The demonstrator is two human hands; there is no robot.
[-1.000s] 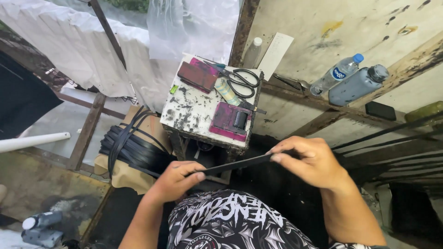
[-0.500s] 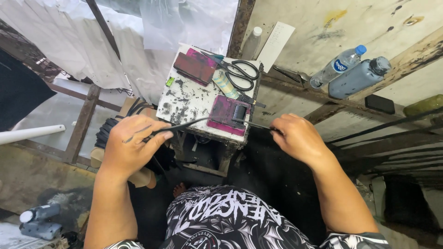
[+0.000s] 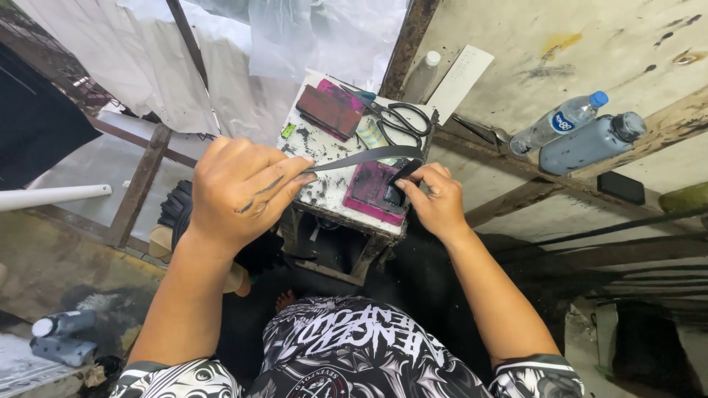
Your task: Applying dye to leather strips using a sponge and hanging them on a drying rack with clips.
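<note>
Moved: strip (image 3: pixel 365 157) is now raised above the tabletop (image 3: pixel 324 151).
Grip: strip pinched by left hand (image 3: pixel 240 188) and right hand (image 3: pixel 435 199).
Risk: strip may be dropped near scissors (image 3: pixel 394 118).

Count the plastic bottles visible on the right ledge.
2: a clear plastic bottle with blue cap and a grey-filled plastic bottle with dark cap, side by side on the wooden ledge. Others may be hidden.

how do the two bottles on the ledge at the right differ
The clear bottle is slim, see-through, with a blue cap and a blue label. The grey bottle is fatter, looks dark and opaque, with a dark cap and no label showing. The clear one lies farther back, the grey one nearer the camera. Both lie on their sides, side by side, on the wooden ledge.
</note>
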